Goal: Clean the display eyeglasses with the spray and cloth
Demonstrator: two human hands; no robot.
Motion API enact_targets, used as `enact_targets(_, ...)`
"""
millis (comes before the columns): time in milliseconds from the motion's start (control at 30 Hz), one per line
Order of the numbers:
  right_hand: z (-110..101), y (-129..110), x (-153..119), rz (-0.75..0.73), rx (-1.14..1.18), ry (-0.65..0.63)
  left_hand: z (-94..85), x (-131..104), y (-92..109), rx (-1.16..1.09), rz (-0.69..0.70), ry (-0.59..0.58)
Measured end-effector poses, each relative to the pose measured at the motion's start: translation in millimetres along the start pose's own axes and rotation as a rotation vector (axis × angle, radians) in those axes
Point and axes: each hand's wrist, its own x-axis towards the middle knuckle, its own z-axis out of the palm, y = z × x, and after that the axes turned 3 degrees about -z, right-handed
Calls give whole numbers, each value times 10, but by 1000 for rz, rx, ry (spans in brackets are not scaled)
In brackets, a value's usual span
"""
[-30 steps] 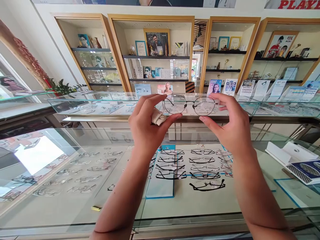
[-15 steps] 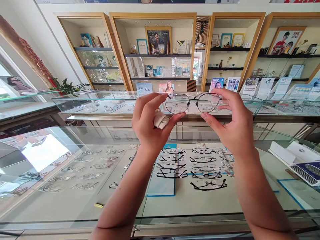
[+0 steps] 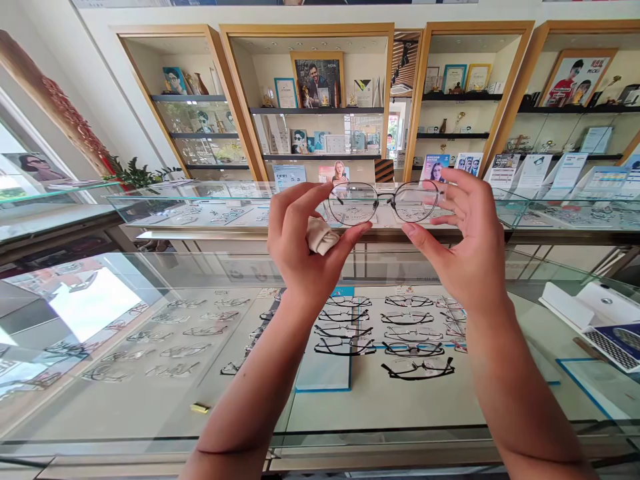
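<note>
Yellow item (image 3: 199, 407) on near glass case (image 3: 380, 413), lower L; L hand (image 3: 300, 243) partly closed, thumb & fingers pinching L rim of specs (image 3: 385, 199), pale cloth (image 3: 321, 237) tucked in palm; specs up above case; R hand (image 3: 473, 247) well spread at R rim, can't tell if touching; white box (image 3: 565, 307) far R.

Looked out from the head, as the single view, facing forward and angled down. Sat above the front edge of the near counter (image 3: 380, 410), close enough to see down through the glass top. Had the left hand (image 3: 305, 237), right hand (image 3: 467, 237) and held glasses (image 3: 385, 198) close ahead, around mid-view. Reached over the far counter (image 3: 240, 235) to the wall shelves (image 3: 320, 111), well back and nearly face-on.
</note>
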Motion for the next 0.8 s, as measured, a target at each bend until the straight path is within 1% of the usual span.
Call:
enact_targets(67,17,6,-7,25,18,14,5,14,24,-20,5,12)
enact_targets(133,35,0,-12,36,17,26,14,12,41,-46,-20,12)
enact_targets(333,113,-64,-27,40,-8,58,52,-71,48,-82,-187,5)
enact_targets(467,199,-92,-60,7,-40,91,66,-106,79,-89,-270,31)
enact_targets(667,279,-111,-89,-21,-111,138,97,-131,99,-46,-322,27)
enact_targets(800,265,-165,-84,-1,-66,150,121,-154,56,-71,-310,16)
